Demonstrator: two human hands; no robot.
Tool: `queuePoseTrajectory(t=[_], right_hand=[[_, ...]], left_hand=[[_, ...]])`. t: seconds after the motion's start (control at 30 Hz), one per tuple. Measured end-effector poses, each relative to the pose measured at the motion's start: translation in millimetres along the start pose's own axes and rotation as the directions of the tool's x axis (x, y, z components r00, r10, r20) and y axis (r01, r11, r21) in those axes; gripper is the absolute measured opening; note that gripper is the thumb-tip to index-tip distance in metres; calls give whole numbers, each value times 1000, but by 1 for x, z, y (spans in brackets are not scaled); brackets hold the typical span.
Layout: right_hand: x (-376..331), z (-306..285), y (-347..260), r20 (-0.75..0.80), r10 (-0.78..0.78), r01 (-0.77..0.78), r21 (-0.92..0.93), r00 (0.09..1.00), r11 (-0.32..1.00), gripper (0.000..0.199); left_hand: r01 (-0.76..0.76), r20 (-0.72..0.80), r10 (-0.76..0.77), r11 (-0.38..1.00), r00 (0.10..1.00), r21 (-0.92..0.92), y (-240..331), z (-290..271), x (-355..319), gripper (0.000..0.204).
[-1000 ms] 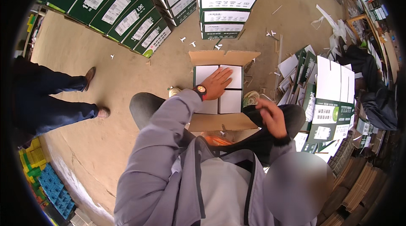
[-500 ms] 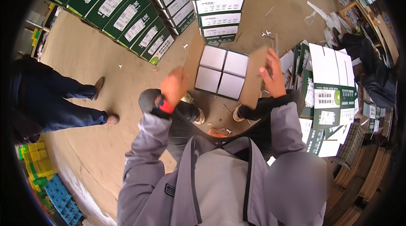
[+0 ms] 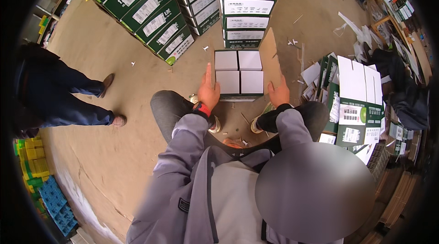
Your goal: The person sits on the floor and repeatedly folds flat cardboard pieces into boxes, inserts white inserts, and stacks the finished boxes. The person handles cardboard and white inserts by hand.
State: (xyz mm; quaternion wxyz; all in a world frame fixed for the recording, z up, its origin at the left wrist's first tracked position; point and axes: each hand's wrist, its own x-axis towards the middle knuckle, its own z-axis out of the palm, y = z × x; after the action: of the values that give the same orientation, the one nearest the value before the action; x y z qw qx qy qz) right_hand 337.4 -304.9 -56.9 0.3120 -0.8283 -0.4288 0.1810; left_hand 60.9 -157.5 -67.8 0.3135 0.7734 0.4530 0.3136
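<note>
A cardboard carton stands with its top open on the floor between my knees. Several white boxes fill it in a tight grid. Fingers stretched and held together, my left hand lies flat along the carton's left side. On the other side, a brown flap stands up, and my right hand has its near end between thumb and fingers. The left flap is mostly out of sight beside my left hand.
Green-and-white cartons are stacked just beyond; another stack stands to the left. Flattened cartons lie by my right knee. A person in dark trousers stands at left. Paper scraps litter the floor. A blue pallet is at lower left.
The carton has turned to sit square to me. Both hands have moved along its sides, the left one forward and straightened. The left flap no longer stands out visibly.
</note>
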Motion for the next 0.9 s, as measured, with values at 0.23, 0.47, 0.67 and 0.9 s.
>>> queuePoseTrajectory(t=[0.23,0.47,0.67,0.9], right_hand=[[-62,10,-4,182,-335,381,-469,924,796,87],[-39,26,-14,307,-272,376,-361,912,853,82],[16,39,11,-16,-157,158,84,987,984,72],[56,82,43,299,122,-308,723,946,618,89]], left_hand=[[-333,333,160,751,929,569,10,-2,-33,91],[-410,551,69,745,832,526,20,5,-11,74],[-346,488,81,805,869,483,10,24,29,50],[82,38,-82,997,996,6,-24,50,39,108]])
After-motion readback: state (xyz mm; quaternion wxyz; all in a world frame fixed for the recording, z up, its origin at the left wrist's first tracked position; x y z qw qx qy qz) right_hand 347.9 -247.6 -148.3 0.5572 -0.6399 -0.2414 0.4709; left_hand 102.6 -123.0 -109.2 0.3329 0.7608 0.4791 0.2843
